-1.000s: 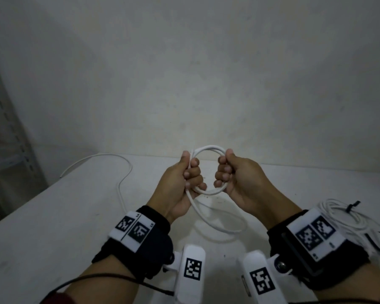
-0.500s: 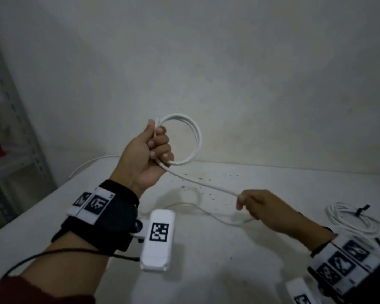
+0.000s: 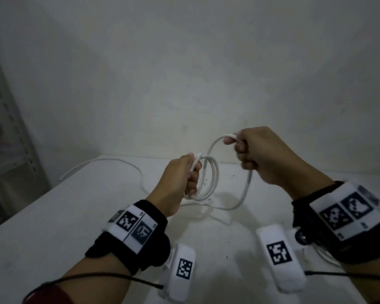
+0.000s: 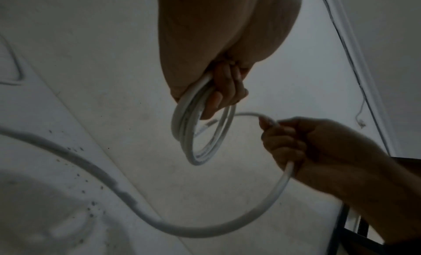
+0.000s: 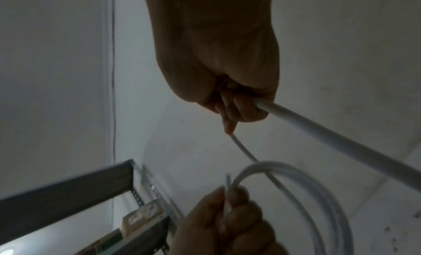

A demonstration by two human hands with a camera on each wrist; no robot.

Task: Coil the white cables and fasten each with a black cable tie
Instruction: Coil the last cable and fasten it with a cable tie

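A white cable [image 3: 215,178] is partly wound into a small coil [image 4: 200,138] of a few loops above the white table [image 3: 53,227]. My left hand [image 3: 180,178] grips the coil at its upper left side, fingers curled round the strands [image 5: 230,203]. My right hand [image 3: 257,154] is raised to the right and grips the free run of cable [image 5: 318,129] in a fist, bending a new loop toward the coil. The rest of the cable [image 3: 110,163] trails over the table to the back left. No black tie shows in either hand.
A grey metal shelf rack [image 3: 7,132] stands at the left beside the table. A plain wall rises behind the table's far edge. Dark specks [image 3: 230,176] dot the tabletop under the hands. A bit of another white cable [image 3: 325,257] shows under my right wrist.
My right hand has risen from low over the table up to the coil's height, carrying a new loop. My left hand and the coil have dropped lower and moved toward the middle.
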